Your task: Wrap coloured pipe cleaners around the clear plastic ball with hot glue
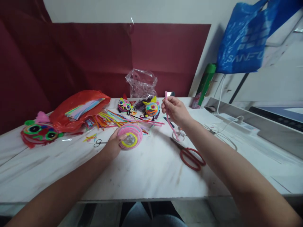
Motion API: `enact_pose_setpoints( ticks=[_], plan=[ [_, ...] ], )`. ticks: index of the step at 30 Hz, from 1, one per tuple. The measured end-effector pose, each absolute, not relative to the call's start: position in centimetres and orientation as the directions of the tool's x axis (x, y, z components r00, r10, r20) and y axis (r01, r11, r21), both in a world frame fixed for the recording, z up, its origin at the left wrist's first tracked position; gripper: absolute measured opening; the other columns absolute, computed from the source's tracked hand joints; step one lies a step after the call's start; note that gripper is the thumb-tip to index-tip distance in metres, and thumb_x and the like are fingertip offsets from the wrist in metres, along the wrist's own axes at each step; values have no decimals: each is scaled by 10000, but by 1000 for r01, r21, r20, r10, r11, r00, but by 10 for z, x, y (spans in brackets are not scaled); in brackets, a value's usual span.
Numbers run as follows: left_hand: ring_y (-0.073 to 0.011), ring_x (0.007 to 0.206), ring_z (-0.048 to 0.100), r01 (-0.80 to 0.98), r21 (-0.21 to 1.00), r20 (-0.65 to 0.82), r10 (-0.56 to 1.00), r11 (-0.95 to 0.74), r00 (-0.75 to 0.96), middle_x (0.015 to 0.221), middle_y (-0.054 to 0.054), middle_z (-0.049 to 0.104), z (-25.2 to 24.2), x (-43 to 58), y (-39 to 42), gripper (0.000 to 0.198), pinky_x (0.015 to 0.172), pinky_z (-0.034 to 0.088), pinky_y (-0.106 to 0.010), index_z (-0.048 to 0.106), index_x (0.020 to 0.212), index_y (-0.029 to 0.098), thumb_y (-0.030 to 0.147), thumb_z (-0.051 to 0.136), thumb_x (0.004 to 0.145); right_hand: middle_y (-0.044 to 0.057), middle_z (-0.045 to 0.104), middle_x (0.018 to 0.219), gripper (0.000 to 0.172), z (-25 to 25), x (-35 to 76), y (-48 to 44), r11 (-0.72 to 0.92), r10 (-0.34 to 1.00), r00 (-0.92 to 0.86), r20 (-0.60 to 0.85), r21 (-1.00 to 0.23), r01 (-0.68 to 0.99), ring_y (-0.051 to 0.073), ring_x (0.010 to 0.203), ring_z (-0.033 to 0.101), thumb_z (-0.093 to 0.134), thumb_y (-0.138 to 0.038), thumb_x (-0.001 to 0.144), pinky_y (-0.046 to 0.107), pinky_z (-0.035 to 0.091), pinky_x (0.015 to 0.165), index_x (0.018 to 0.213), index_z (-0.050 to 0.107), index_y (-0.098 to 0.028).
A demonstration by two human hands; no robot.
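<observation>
My left hand (pixel 115 142) grips a round craft piece (pixel 136 132) wound with pink pipe cleaner, with a yellow ring around a bare, greyish clear middle. Raised to the right, my right hand (pixel 174 107) pinches a pink pipe cleaner (pixel 168 121) that hangs down towards the table. Below that hand lie large scissors (pixel 189 156) with red handles, blades pointing to the back left. Small scissors (pixel 98 143) rest beside my left wrist, partly covered by it. Loose pipe cleaners (pixel 111 119) in many colours spread out behind the craft piece.
At the left sit a red plastic bag (pixel 78 94) of pastel strips and a colourful face craft (pixel 39 132). Two smaller face crafts (pixel 125 105) and a clear plastic bag (pixel 141 82) stand at the back. On the right are a green can (pixel 205 82), a power strip (pixel 239 123) and cables.
</observation>
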State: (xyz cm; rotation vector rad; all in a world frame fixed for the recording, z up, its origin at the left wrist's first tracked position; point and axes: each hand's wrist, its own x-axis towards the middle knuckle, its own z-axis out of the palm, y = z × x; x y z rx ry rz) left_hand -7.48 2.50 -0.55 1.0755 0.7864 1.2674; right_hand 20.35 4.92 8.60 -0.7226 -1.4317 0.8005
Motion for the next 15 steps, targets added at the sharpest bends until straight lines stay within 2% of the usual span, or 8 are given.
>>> enact_pose_setpoints(
  ticks=[3, 5, 8, 12, 15],
  plan=[
    [-243, 902, 686, -335, 942, 97, 971, -18, 221, 978, -77, 734, -6, -74, 22, 560, 814, 548, -334, 612, 1109, 168, 288, 816, 600, -33, 629, 712, 213, 81, 197, 70, 585, 811, -18, 584, -811, 16, 93, 612, 592, 622, -419, 869, 229, 511, 647, 895, 555, -219],
    [-241, 892, 684, -331, 944, 93, 964, -6, 249, 978, -84, 732, -6, -73, 22, 567, 803, 548, -330, 614, 1112, 165, 280, 814, 594, 9, 691, 853, 175, 75, 188, 84, 564, 823, -105, 559, -781, 267, 118, 756, 653, 587, -326, 893, 246, 525, 732, 1020, 580, -206],
    [-226, 893, 674, -331, 943, 93, 972, -16, 217, 973, -67, 727, -8, -74, 25, 573, 802, 543, -322, 605, 1117, 178, 267, 805, 588, 61, 723, 1031, 274, 59, 179, 101, 439, 894, -254, 369, -601, 668, 161, 909, 669, 619, -191, 845, 240, 510, 773, 1119, 626, -175],
    [-210, 855, 661, -319, 947, 88, 973, -16, 214, 946, -56, 715, -10, -78, 30, 584, 796, 529, -322, 591, 1095, 172, 283, 814, 567, 85, 746, 911, 143, 33, 189, 109, 318, 947, -251, 202, -466, 826, 182, 813, 658, 605, -176, 837, 238, 477, 711, 927, 709, -136],
    [-220, 898, 650, -303, 953, 97, 952, -5, 291, 1003, -65, 704, -9, -82, 30, 629, 806, 519, -328, 578, 1131, 179, 300, 821, 563, 62, 730, 771, 196, 16, 203, 102, 273, 962, -253, 104, -378, 884, 172, 710, 624, 601, -299, 852, 233, 435, 623, 802, 715, -148]
  ],
)
